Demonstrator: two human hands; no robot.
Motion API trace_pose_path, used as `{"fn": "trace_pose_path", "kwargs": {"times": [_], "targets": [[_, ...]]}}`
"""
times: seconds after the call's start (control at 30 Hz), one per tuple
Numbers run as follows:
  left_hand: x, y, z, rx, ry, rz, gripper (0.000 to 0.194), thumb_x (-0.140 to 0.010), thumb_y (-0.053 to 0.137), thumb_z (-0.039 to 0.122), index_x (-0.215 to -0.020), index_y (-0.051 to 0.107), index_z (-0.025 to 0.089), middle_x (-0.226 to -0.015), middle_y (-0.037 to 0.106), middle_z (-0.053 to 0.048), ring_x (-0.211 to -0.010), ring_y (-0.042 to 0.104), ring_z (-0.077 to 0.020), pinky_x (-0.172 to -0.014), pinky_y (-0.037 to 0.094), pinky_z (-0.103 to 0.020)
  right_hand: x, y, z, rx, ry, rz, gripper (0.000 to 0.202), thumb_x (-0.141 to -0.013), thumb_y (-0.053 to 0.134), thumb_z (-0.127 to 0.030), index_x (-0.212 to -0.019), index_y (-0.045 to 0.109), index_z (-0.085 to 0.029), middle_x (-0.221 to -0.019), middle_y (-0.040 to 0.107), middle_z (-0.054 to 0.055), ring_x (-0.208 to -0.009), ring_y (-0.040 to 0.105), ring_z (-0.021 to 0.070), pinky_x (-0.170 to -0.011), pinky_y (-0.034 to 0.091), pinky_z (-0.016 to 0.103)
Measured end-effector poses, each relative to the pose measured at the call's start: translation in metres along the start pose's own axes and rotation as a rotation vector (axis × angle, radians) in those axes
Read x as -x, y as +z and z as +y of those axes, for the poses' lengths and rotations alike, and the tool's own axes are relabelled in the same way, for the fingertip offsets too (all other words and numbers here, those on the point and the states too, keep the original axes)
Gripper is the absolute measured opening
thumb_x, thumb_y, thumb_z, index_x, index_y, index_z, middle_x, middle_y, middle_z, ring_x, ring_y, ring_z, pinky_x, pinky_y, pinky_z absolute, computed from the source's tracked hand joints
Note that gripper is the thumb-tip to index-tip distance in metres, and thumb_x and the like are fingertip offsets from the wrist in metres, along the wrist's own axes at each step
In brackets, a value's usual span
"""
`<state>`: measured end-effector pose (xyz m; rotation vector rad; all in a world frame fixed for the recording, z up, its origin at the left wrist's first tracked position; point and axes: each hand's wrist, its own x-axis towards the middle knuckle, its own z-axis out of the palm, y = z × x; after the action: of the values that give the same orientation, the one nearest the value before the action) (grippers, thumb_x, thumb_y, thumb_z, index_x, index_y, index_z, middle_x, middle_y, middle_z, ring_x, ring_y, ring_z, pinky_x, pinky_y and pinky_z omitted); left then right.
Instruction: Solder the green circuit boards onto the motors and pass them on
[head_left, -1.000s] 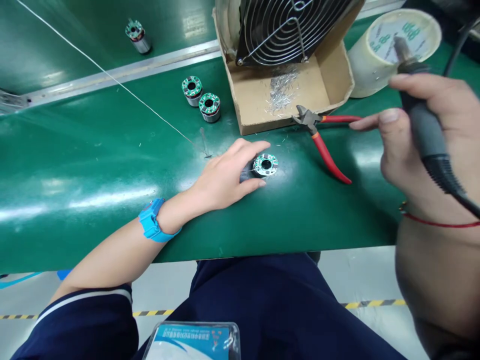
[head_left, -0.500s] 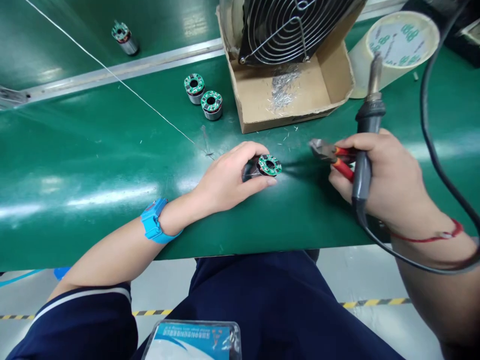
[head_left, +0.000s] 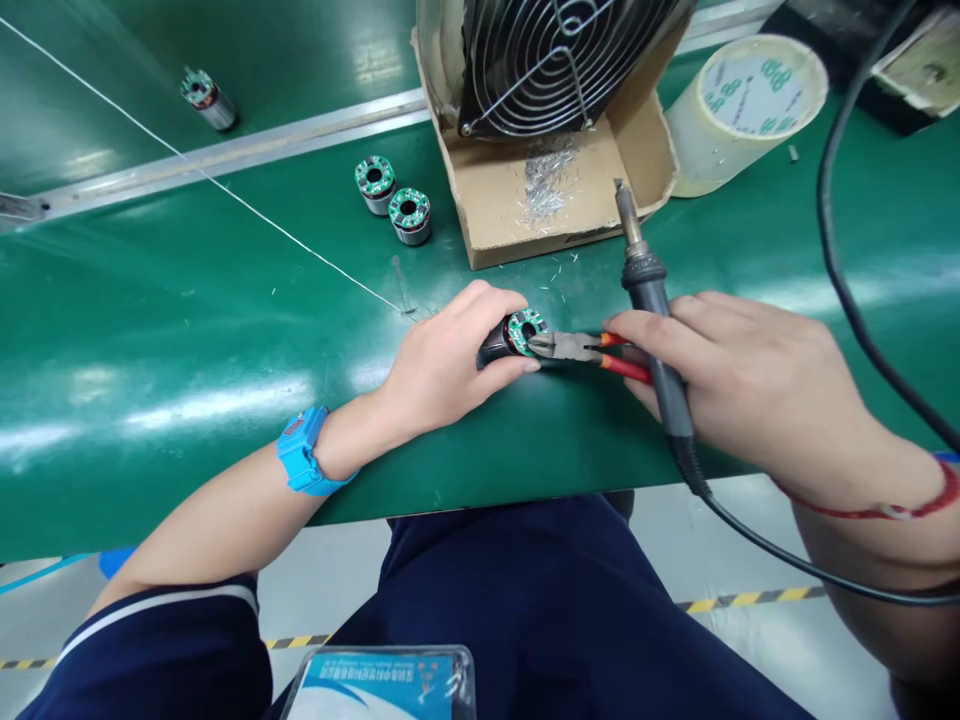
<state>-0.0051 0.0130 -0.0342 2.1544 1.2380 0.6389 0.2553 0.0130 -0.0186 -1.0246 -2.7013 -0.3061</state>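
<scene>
My left hand [head_left: 457,355] is wrapped round a small motor [head_left: 495,345], whose green ring-shaped circuit board [head_left: 527,325] faces up and to the right. In my right hand [head_left: 742,375] are red-handled cutters [head_left: 570,346] and a soldering iron [head_left: 652,290]. The cutter jaws point left and lie at the board's lower right edge; whether they touch it is hard to tell. The iron's tip points up, away from the motor. Two more motors [head_left: 410,215] stand together behind my left hand.
A cardboard box [head_left: 495,235] holds a fan [head_left: 562,60] and metal clippings. Beside it stands a large tape roll [head_left: 742,115]. Another motor [head_left: 210,100] sits at the back left. The iron's cable [head_left: 847,290] loops on the right.
My right hand has moved left, bringing the cutter jaws to the board. The soldering iron has shifted left and tilted with it. My left hand keeps its hold on the motor.
</scene>
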Motion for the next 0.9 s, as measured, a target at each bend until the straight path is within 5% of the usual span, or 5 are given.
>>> {"fn": "trace_pose_path", "kwargs": {"times": [0.2, 0.37, 0.47, 0.67, 0.9], "targets": [[-0.008, -0.024, -0.013, -0.012, 0.014, 0.267, 0.038, -0.085, 0.074, 0.038, -0.115, 0.065, 0.017, -0.1, 0.066, -0.004, -0.072, 0.056, -0.0115, -0.064, 0.045, -0.024, -0.018, 0.016, 0.007, 0.05, 0.463, -0.047, 0.034, -0.093, 0.054, -0.038, -0.117, 0.063, -0.015, -0.081, 0.059, 0.008, -0.076, 0.052, 0.0216, -0.063, 0.032, 0.033], [-0.047, -0.074, -0.069, -0.014, -0.238, 0.596, 0.036, -0.086, 0.07, 0.039, -0.115, 0.067, 0.017, -0.1, 0.07, -0.004, -0.073, 0.059, -0.0112, -0.069, 0.047, -0.022, -0.033, 0.036, 0.016, -0.029, 0.564, 0.003, 0.041, -0.091, 0.056, -0.042, -0.119, 0.061, -0.013, -0.09, 0.064, 0.014, -0.082, 0.056, 0.0274, -0.07, 0.041, 0.039], [-0.084, -0.104, -0.112, -0.097, -0.463, 0.602, 0.037, -0.091, 0.064, 0.036, -0.122, 0.064, 0.017, -0.113, 0.071, -0.006, -0.096, 0.065, -0.0158, -0.087, 0.051, -0.025, -0.036, 0.041, 0.017, -0.086, 0.548, 0.118, 0.04, -0.09, 0.057, -0.042, -0.118, 0.063, -0.013, -0.104, 0.066, 0.018, -0.101, 0.06, 0.0336, -0.083, 0.048, 0.046], [-0.139, -0.137, -0.168, -0.254, -0.615, 0.583, 0.033, -0.094, 0.064, 0.032, -0.121, 0.062, 0.013, -0.121, 0.066, -0.012, -0.111, 0.064, -0.0233, -0.098, 0.053, -0.043, -0.034, 0.052, 0.032, -0.254, 0.576, 0.327, 0.031, -0.098, 0.047, -0.039, -0.113, 0.067, -0.02, -0.094, 0.075, 0.008, -0.082, 0.07, 0.0224, -0.073, 0.058, 0.037], [-0.125, -0.163, -0.189, -0.402, -0.725, 0.579, 0.042, -0.096, 0.062, 0.037, -0.131, 0.057, 0.016, -0.133, 0.059, -0.012, -0.118, 0.061, -0.0258, -0.098, 0.054, -0.048, -0.024, 0.063, 0.038, -0.443, 0.665, 0.373, 0.037, -0.099, 0.045, -0.039, -0.13, 0.058, -0.023, -0.112, 0.075, 0.006, -0.091, 0.075, 0.0188, -0.078, 0.063, 0.032]]}}
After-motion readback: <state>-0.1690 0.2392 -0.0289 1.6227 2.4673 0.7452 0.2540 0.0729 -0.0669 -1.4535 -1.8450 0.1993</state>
